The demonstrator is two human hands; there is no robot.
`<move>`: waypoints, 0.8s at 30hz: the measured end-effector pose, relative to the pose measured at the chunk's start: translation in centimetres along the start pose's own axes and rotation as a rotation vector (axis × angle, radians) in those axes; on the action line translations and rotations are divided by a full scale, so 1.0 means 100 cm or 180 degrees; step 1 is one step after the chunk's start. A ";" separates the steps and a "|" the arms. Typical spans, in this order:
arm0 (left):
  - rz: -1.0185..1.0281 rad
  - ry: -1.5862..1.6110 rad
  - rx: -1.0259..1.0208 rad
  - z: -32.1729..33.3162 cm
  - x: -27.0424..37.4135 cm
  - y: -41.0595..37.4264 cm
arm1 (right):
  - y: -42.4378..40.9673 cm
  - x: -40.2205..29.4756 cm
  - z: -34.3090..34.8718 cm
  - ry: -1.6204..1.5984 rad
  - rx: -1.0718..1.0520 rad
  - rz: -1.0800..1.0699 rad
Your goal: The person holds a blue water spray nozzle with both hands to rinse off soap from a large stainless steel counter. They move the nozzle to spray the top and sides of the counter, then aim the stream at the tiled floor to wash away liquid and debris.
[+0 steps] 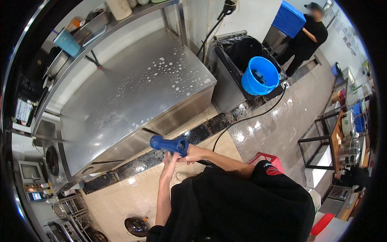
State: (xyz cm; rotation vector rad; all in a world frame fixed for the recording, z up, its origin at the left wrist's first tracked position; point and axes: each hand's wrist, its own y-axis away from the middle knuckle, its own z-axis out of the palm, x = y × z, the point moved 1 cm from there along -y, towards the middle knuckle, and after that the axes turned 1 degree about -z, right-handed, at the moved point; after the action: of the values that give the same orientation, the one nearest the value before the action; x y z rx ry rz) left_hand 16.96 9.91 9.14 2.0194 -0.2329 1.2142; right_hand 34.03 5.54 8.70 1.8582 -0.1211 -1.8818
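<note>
A blue spool-shaped plastic piece with flared ends is held up in front of the steel counter. Its near end is open and hollow. My right hand grips it by this near end, the fingers partly hidden behind my left hand. From below, my left hand reaches its underside with blurred fingers; whether they close on it cannot be made out. White foam spots are scattered over the countertop beyond.
A blue bucket sits on a lined grey bin. A black hose crosses the wet floor. A wok lies at lower left, and a red stool stands behind my right arm. At back right, a person holds a blue crate.
</note>
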 end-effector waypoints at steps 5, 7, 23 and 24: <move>-0.0268 -0.0423 -0.0155 0.020 0.032 -0.012 | 0.051 0.017 -0.035 -0.0288 0.0259 0.0123; 0.0215 -0.0598 -0.0091 0.026 0.045 -0.033 | 0.067 0.030 -0.050 -0.0224 0.0359 0.0371; -0.0353 0.2965 -0.0863 0.098 0.091 -0.308 | 0.090 -0.030 -0.108 -0.0540 0.2418 0.0949; -0.0297 0.2779 -0.0870 0.098 0.094 -0.317 | 0.086 -0.030 -0.111 -0.0593 0.2489 0.1050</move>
State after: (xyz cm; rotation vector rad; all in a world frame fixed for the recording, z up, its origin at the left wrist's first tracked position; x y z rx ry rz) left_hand 44.57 27.35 -1.94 1.1166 0.1215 1.7622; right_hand 46.95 2.24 14.08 1.9277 -1.3001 -1.8974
